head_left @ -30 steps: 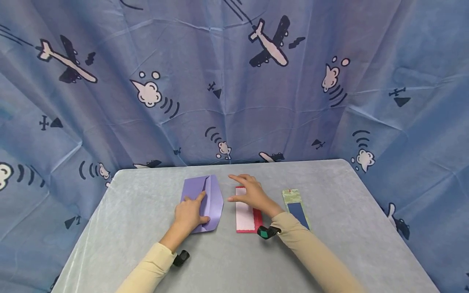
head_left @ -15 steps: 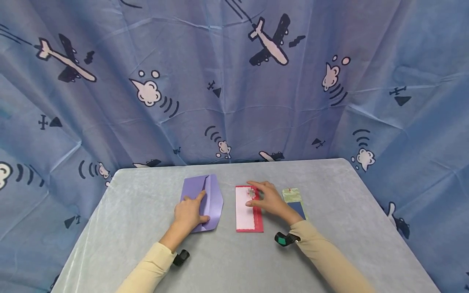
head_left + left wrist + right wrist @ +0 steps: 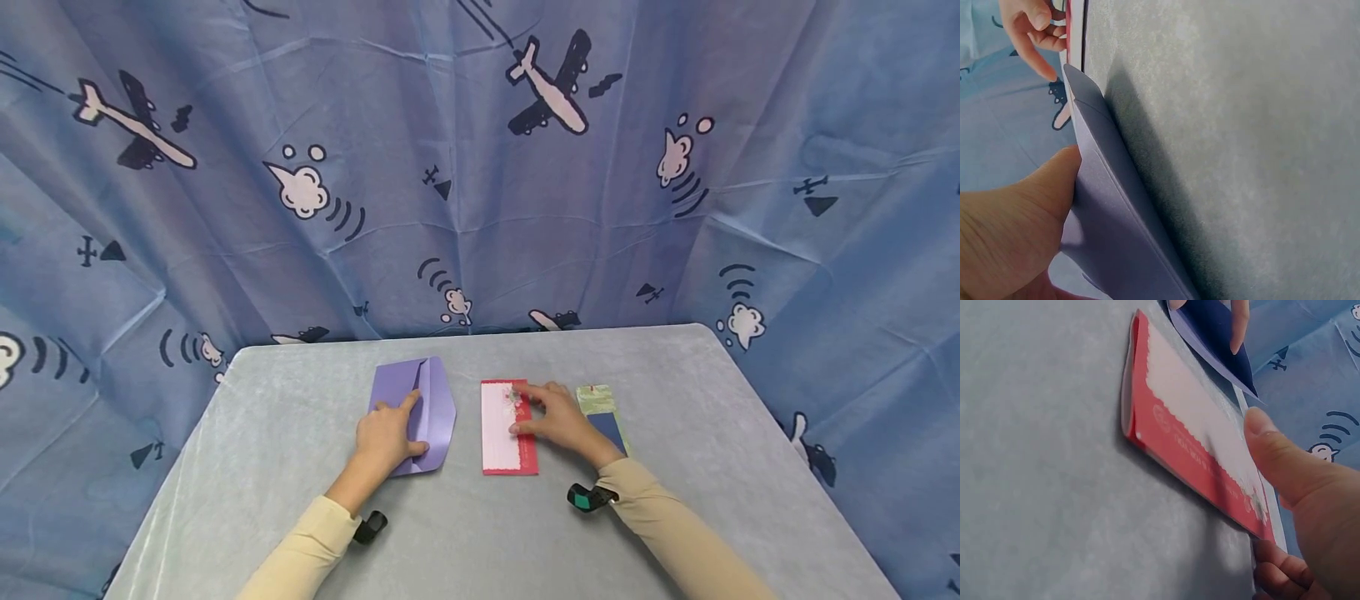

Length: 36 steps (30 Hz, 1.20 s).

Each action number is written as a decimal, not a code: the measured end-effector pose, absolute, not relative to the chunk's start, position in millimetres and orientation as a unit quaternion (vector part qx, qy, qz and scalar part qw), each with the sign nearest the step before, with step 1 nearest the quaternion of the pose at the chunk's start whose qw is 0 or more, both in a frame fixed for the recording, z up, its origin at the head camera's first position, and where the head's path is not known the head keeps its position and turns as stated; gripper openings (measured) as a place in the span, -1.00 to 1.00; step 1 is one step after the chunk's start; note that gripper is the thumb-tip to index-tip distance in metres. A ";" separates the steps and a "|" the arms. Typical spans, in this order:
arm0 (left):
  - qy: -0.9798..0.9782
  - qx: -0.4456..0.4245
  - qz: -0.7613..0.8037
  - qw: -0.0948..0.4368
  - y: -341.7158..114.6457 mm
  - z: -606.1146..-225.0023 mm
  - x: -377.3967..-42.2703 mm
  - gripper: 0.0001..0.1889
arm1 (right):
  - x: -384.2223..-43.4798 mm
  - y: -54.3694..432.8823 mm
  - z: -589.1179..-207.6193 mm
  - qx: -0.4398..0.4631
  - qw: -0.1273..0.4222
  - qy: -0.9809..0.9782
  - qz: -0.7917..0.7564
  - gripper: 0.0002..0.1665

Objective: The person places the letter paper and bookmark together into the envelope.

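A purple paper envelope (image 3: 442, 421) with its flap open lies on the left part of the table. My left hand (image 3: 381, 437) rests on it, index finger and thumb stretched out over its opening. In the left wrist view, the envelope (image 3: 1116, 206) slants up beside the thumb. Right of it lies a red and white card (image 3: 499, 437), its narrow end showing folded layers in the right wrist view. My right hand (image 3: 557, 419) reaches over the card's right edge, thumb and index finger spread apart. The right wrist view shows its curled lower fingers (image 3: 1279, 565) at the card's corner.
A green piece with a dark blue panel (image 3: 606, 427) lies to the right, partly hidden under the right forearm. The grey table (image 3: 442, 542) ends at a blue curtain (image 3: 390, 275) printed with airplanes. Each wrist wears a small black camera (image 3: 590, 497).
My right hand has moved right from the gap beside the envelope to the card's right side, uncovering more of the card. The left hand and envelope have kept still.
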<state>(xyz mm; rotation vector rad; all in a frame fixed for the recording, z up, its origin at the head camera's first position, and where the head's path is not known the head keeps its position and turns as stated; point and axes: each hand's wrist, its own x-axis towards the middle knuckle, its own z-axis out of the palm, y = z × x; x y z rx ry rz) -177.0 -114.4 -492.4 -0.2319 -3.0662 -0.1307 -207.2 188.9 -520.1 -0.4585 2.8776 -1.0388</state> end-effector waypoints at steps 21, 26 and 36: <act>-0.996 -0.074 -0.044 0.027 -115.5 -493.2 -177.5 0.00 | -209.1 173.6 -526.3 -0.100 0.018 0.954 -0.282 -0.13; -0.996 -0.072 -0.040 0.023 -115.0 -494.4 -177.3 0.00 | -209.8 173.6 -526.3 -0.088 0.040 0.952 -0.290 -0.13; -0.996 -0.071 -0.039 0.023 -113.8 -493.1 -177.3 -0.02 | -216.8 177.7 -529.4 -0.092 0.059 0.931 -0.347 -0.15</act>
